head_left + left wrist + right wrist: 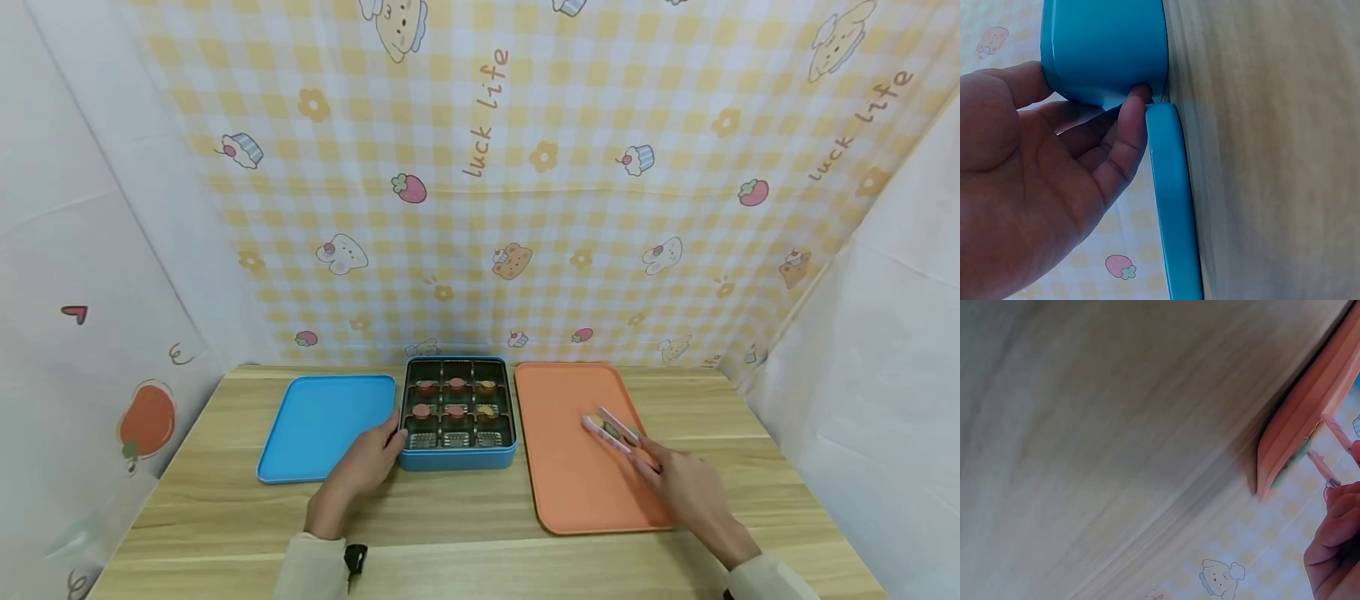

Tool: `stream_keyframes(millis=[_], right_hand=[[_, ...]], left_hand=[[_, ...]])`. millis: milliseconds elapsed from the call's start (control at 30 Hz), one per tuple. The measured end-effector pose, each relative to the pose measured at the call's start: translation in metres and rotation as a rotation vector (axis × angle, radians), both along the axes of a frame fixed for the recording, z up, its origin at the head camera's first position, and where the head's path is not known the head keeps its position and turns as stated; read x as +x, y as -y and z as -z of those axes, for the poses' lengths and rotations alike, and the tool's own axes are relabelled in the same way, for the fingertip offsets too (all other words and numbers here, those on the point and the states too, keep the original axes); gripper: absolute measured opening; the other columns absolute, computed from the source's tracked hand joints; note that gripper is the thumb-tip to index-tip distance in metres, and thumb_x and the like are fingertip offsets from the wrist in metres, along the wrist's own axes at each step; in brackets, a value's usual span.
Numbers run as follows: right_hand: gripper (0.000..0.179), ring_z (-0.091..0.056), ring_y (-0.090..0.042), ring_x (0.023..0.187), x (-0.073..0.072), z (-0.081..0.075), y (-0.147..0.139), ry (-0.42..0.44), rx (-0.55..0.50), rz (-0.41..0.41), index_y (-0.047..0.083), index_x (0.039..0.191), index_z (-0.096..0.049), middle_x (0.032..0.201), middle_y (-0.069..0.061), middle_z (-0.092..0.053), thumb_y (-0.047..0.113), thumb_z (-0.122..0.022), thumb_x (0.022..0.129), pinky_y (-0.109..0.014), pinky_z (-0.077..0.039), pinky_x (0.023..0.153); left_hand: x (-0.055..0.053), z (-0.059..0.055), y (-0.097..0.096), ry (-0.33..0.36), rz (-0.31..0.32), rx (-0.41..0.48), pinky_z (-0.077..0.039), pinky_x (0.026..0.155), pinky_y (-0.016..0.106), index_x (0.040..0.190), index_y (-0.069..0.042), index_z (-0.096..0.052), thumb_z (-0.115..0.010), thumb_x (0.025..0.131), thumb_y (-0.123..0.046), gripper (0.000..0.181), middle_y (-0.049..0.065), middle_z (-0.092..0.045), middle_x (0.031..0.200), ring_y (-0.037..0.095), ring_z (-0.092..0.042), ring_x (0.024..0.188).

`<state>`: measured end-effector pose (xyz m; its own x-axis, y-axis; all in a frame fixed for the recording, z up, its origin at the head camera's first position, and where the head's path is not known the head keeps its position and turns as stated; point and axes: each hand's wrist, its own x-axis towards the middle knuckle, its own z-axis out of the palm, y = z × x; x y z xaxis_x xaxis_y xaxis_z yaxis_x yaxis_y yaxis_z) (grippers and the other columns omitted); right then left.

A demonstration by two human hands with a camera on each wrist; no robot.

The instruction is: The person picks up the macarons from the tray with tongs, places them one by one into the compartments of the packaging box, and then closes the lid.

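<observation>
A blue box (457,459) stands mid-table with a dark divided insert; two rows of small red and yellow pieces (455,411) sit in it. My left hand (367,458) grips the box's front left corner, thumb near the rim and fingers along the side, as the left wrist view shows at the box wall (1107,50). Over the orange tray (573,492), my right hand (686,487) holds pink tongs (609,437), arms spread. Small yellow, green and orange pieces (611,429) lie on the tray between and beside the tong arms. Only part of the right hand shows in the right wrist view.
A flat blue tray (330,421) lies left of the box, its near right corner close to my left wrist. Behind the wooden table (442,517) hangs a yellow checked cloth (510,208). White sheets stand at both sides.
</observation>
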<state>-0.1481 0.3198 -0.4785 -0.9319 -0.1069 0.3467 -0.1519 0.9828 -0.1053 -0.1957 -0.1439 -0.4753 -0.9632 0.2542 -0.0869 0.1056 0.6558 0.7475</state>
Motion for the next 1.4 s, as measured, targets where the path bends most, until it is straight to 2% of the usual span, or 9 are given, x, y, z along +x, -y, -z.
stream_keyframes(millis=[167,400,533,600,700,800,1200,1333,1400], right_hand=[[0.04,-0.025,-0.009,0.041,0.0,0.0,0.0,-0.021,0.008,-0.008,0.008,0.12,-0.074,0.045,0.007,-0.03,0.031,-0.075,0.088,-0.027,-0.022,0.039],[0.037,-0.027,-0.009,0.039,0.0,0.001,0.003,-0.06,0.006,-0.036,0.009,0.117,-0.075,0.044,0.007,-0.033,0.029,-0.077,0.086,-0.027,-0.024,0.038],[0.037,-0.025,-0.007,0.04,0.0,-0.001,0.007,-0.097,-0.012,-0.056,0.01,0.116,-0.076,0.045,0.009,-0.032,0.028,-0.079,0.084,-0.025,-0.023,0.039],[0.036,-0.025,-0.005,0.041,0.0,-0.002,0.009,-0.115,-0.017,-0.067,0.01,0.116,-0.076,0.046,0.011,-0.032,0.027,-0.079,0.084,-0.024,-0.023,0.039],[0.036,-0.021,-0.002,0.04,0.0,-0.003,0.013,-0.136,-0.021,-0.086,0.01,0.115,-0.076,0.045,0.013,-0.031,0.027,-0.08,0.083,-0.021,-0.021,0.038],[0.037,-0.017,0.001,0.039,0.0,-0.004,0.018,-0.154,-0.022,-0.114,0.011,0.115,-0.076,0.044,0.015,-0.028,0.025,-0.082,0.081,-0.019,-0.019,0.038],[0.043,-0.011,0.012,0.042,0.0,-0.011,0.039,-0.253,-0.095,-0.229,0.006,0.114,-0.076,0.047,0.022,-0.025,0.019,-0.086,0.074,-0.01,-0.014,0.039],[0.044,-0.012,0.012,0.042,0.001,-0.013,0.047,-0.257,-0.115,-0.252,0.005,0.115,-0.076,0.048,0.022,-0.027,0.02,-0.086,0.075,-0.01,-0.015,0.039],[0.042,-0.013,0.012,0.042,0.002,-0.013,0.051,-0.257,-0.119,-0.259,0.006,0.114,-0.076,0.049,0.022,-0.028,0.021,-0.086,0.076,-0.01,-0.015,0.039]], left_hand=[[-0.001,0.001,0.0,0.008,-0.022,-0.01,-0.043,0.084,0.043,0.153,0.007,-0.022,-0.04,0.108,-0.023,0.057,0.03,-0.031,0.154,0.036,-0.058,0.091],[-0.001,0.001,0.001,0.002,-0.029,-0.022,-0.041,0.085,0.043,0.153,0.007,-0.023,-0.039,0.108,-0.023,0.056,0.029,-0.03,0.154,0.034,-0.055,0.112],[-0.001,0.001,0.001,0.017,-0.025,-0.017,-0.042,0.082,0.042,0.154,0.006,-0.022,-0.039,0.108,-0.023,0.057,0.029,-0.028,0.155,0.031,-0.051,0.073],[-0.001,0.001,0.001,0.018,-0.024,-0.019,-0.041,0.081,0.041,0.154,0.006,-0.022,-0.039,0.108,-0.023,0.056,0.029,-0.028,0.155,0.029,-0.048,0.071],[-0.001,0.001,0.001,0.009,-0.024,-0.029,-0.041,0.085,0.043,0.154,0.006,-0.023,-0.039,0.108,-0.023,0.056,0.029,-0.03,0.155,0.038,-0.058,0.105],[-0.001,0.001,0.0,0.002,-0.025,-0.03,-0.042,0.087,0.044,0.153,0.006,-0.023,-0.039,0.108,-0.023,0.056,0.028,-0.031,0.154,0.037,-0.05,0.127],[0.001,0.0,-0.001,0.006,-0.031,-0.016,-0.041,0.083,0.042,0.153,0.006,-0.023,-0.041,0.108,-0.022,0.056,0.029,-0.031,0.154,0.034,-0.052,0.117],[0.001,-0.001,-0.001,0.005,-0.023,-0.015,-0.046,0.087,0.047,0.154,0.007,-0.021,-0.041,0.108,-0.022,0.057,0.033,-0.038,0.149,0.043,-0.052,0.124],[0.0,-0.001,-0.001,0.019,-0.017,-0.011,-0.045,0.089,0.049,0.155,0.005,-0.019,-0.039,0.108,-0.023,0.058,0.036,-0.052,0.131,0.048,-0.057,0.108]])
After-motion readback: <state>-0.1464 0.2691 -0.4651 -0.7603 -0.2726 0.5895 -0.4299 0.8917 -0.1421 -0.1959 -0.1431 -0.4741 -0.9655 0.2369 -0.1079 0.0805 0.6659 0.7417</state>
